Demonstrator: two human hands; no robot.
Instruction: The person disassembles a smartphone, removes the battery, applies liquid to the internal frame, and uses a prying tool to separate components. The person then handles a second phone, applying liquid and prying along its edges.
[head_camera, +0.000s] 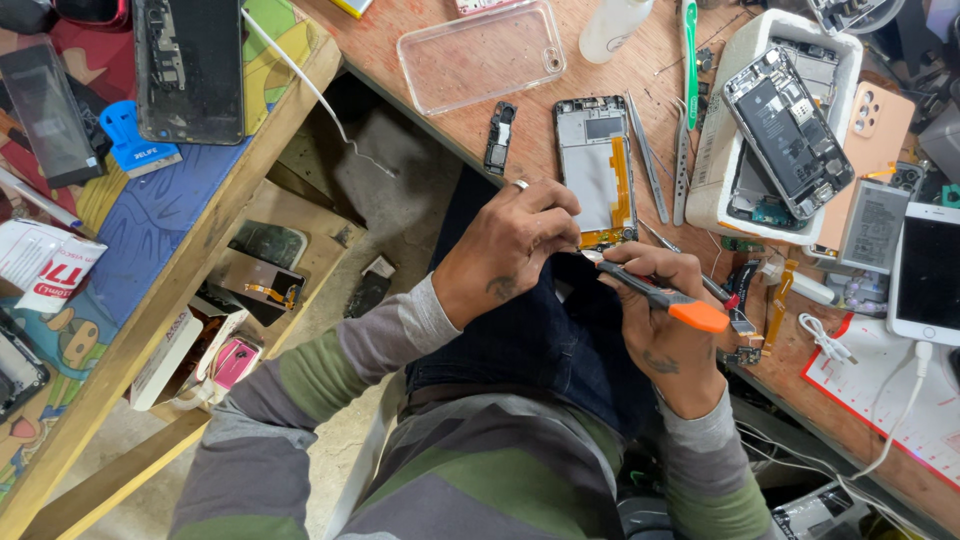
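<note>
Orange-handled, your screwdriver (660, 297) sits clamped in your right hand (665, 325); your left hand (505, 250) pinches closed at its tip, over your lap. Beyond, the opened phone frame (597, 170) lies on the wooden bench (540, 130), back off, ribbon exposed; tweezers (648, 160) beside it; reassembly seems undone.

On the counter (560, 90) an opened phone frame (597, 170) lies just beyond both hands — tweezers (648, 160) right of it, clear case (480, 55) behind.
</note>
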